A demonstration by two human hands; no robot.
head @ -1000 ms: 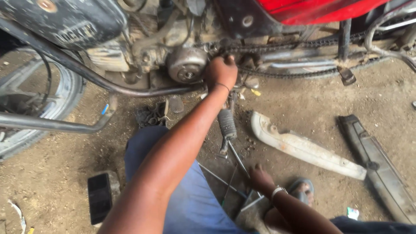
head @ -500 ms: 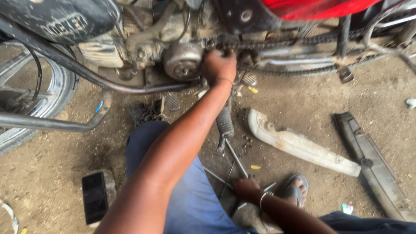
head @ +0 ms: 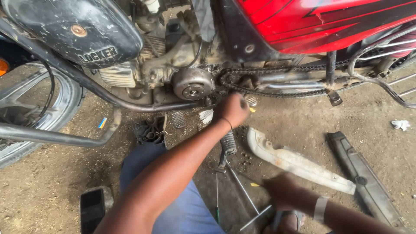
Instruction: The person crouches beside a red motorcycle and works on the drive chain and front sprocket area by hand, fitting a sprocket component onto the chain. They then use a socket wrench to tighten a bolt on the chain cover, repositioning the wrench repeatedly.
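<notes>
A motorcycle stands across the top of the view, with a red side panel (head: 320, 21), a round grey engine cover (head: 192, 84) and an exposed drive chain (head: 277, 93). My left hand (head: 232, 110) is curled into a fist just below the front end of the chain, right of the engine cover; nothing shows in it. My right hand (head: 281, 193) is blurred, low over the dirt beside a thin T-shaped metal tool (head: 253, 208). Whether it grips the tool is unclear. A footpeg (head: 228, 143) lies under my left forearm.
A white chain cover (head: 299, 164) and a long black cover (head: 364, 182) lie on the dirt at right. The front wheel (head: 26, 125) and exhaust pipe (head: 56, 138) are at left. A flat black object (head: 93, 208) lies at lower left, with a sandal (head: 286, 221) at the bottom.
My left hand has come slightly down and away from the chain's front end. My right hand has shifted right along the ground and is now blurred. The view has moved closer to the motorcycle.
</notes>
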